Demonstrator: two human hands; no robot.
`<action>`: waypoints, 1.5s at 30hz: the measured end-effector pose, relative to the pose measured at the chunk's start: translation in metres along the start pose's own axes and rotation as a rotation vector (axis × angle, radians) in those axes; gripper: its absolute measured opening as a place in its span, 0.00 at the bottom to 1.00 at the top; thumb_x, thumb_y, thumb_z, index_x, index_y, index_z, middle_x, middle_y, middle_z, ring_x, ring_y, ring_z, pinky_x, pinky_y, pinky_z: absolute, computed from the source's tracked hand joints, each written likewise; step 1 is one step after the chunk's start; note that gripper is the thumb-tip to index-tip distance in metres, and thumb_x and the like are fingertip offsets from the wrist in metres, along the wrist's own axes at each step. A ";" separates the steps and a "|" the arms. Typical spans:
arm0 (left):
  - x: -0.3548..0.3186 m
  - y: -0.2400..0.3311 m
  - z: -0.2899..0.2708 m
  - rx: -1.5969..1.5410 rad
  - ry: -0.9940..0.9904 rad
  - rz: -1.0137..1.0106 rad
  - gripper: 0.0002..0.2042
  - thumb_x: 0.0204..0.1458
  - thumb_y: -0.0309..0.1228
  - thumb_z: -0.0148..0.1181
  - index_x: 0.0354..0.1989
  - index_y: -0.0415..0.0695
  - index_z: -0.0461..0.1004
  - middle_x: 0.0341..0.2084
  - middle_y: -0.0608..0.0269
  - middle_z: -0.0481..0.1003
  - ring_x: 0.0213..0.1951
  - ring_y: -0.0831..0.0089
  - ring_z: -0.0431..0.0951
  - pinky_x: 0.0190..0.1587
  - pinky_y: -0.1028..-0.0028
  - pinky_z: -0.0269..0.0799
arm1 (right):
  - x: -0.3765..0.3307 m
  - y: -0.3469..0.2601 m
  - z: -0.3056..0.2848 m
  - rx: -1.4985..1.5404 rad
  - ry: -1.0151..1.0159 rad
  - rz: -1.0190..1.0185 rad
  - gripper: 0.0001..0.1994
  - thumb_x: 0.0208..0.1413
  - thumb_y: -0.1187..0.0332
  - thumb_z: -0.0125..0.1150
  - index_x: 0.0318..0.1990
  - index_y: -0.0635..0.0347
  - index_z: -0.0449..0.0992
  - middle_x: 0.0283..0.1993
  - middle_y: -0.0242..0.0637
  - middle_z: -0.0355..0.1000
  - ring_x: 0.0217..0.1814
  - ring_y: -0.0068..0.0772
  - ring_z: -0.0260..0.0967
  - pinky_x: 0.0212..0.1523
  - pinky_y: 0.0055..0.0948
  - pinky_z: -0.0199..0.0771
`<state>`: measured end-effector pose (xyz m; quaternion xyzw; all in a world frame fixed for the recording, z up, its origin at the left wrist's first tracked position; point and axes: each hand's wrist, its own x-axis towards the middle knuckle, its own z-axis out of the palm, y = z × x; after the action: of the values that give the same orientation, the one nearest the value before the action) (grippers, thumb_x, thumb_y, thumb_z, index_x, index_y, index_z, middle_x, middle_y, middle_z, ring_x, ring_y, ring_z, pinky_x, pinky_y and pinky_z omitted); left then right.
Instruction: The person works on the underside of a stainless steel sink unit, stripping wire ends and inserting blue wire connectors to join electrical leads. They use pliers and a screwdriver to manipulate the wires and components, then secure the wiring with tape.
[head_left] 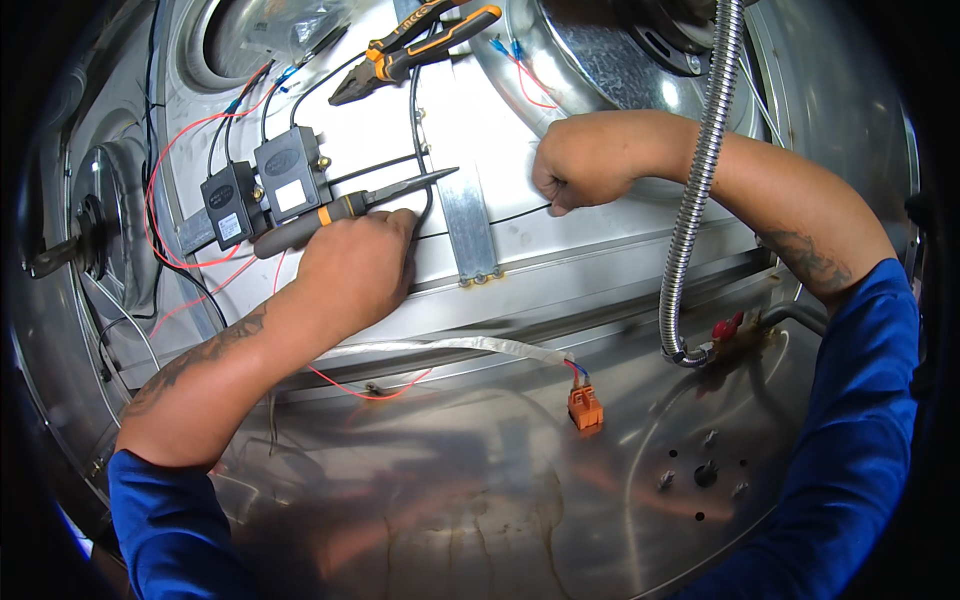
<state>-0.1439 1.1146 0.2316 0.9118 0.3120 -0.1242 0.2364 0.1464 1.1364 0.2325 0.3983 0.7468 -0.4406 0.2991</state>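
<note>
Stretched between my two closed hands is a thin black cable (pixel 490 219). My left hand (pixel 358 262) is closed round its left part, fingers mostly hidden from view. My right hand (pixel 592 158) pinches the other end, fingertips bent inward. Right beside my left hand's knuckles is a pointed tool (pixel 345 207) with a grey-and-orange handle and a tapered dark blade; whether the hand touches it I cannot tell. Two black boxes (pixel 290 172) with wires stand left of it. Under the cable runs a grey metal strip (pixel 467 215) across the white sheet-metal panel (pixel 370 125).
Combination pliers (pixel 410 50) with orange-and-black handles lie at the top. A corrugated metal hose (pixel 697 190) hangs in front of my right forearm. An orange connector (pixel 585 407) sits on the steel panel below, on a white-sleeved lead. Red wires (pixel 155 190) loop at the left.
</note>
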 end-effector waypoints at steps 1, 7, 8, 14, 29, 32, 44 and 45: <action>0.001 0.001 -0.002 -0.175 -0.021 0.000 0.10 0.57 0.26 0.55 0.44 0.34 0.76 0.26 0.47 0.79 0.28 0.55 0.83 0.31 0.61 0.78 | 0.001 0.000 0.000 0.008 -0.014 0.022 0.09 0.56 0.64 0.70 0.29 0.59 0.82 0.31 0.40 0.79 0.35 0.42 0.78 0.39 0.39 0.74; 0.004 -0.002 -0.006 -0.566 -0.152 -0.037 0.18 0.57 0.26 0.57 0.57 0.41 0.76 0.31 0.49 0.78 0.27 0.51 0.81 0.36 0.58 0.79 | 0.005 0.000 0.003 0.034 -0.024 0.012 0.10 0.57 0.64 0.69 0.28 0.60 0.81 0.30 0.41 0.79 0.35 0.43 0.78 0.38 0.40 0.74; 0.002 -0.003 -0.004 -0.405 -0.033 0.096 0.19 0.57 0.26 0.57 0.59 0.41 0.75 0.35 0.49 0.78 0.28 0.52 0.82 0.36 0.58 0.80 | 0.005 -0.001 0.003 0.024 -0.018 0.009 0.10 0.57 0.64 0.69 0.28 0.59 0.81 0.30 0.41 0.79 0.35 0.43 0.78 0.38 0.40 0.74; -0.013 -0.005 0.019 -0.045 0.085 0.026 0.17 0.57 0.29 0.61 0.54 0.38 0.76 0.47 0.53 0.76 0.37 0.55 0.82 0.36 0.62 0.81 | -0.001 -0.008 0.000 -0.001 0.010 0.013 0.10 0.57 0.64 0.69 0.28 0.60 0.81 0.29 0.43 0.78 0.34 0.44 0.78 0.38 0.40 0.74; 0.002 0.008 0.018 0.209 -0.024 0.032 0.06 0.53 0.28 0.55 0.33 0.38 0.74 0.31 0.51 0.76 0.30 0.58 0.82 0.31 0.64 0.79 | -0.001 0.001 -0.002 0.118 -0.063 0.070 0.08 0.57 0.67 0.68 0.32 0.61 0.80 0.29 0.39 0.78 0.32 0.34 0.79 0.36 0.36 0.75; 0.007 0.006 0.012 -0.126 -0.167 0.063 0.08 0.51 0.28 0.57 0.37 0.37 0.73 0.30 0.47 0.77 0.31 0.50 0.81 0.36 0.55 0.77 | -0.003 -0.001 -0.006 0.146 -0.077 0.067 0.06 0.58 0.70 0.66 0.32 0.62 0.79 0.28 0.38 0.78 0.31 0.30 0.79 0.32 0.33 0.75; 0.003 -0.024 -0.025 -1.424 -0.707 -0.219 0.03 0.50 0.21 0.50 0.26 0.38 0.70 0.20 0.67 0.69 0.16 0.83 0.63 0.18 0.78 0.55 | 0.005 -0.020 0.008 0.673 0.010 -0.132 0.04 0.59 0.72 0.62 0.38 0.63 0.76 0.33 0.35 0.79 0.34 0.22 0.79 0.34 0.23 0.78; 0.008 -0.026 -0.028 -1.286 -0.623 -0.147 0.03 0.49 0.19 0.51 0.25 0.37 0.70 0.22 0.64 0.71 0.20 0.80 0.67 0.22 0.76 0.61 | 0.007 -0.022 0.011 0.730 0.021 -0.149 0.05 0.59 0.72 0.62 0.40 0.63 0.77 0.33 0.34 0.80 0.34 0.22 0.79 0.34 0.23 0.78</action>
<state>-0.1516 1.1507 0.2439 0.4909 0.3021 -0.1857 0.7958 0.1249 1.1224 0.2311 0.4278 0.5707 -0.6942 0.0968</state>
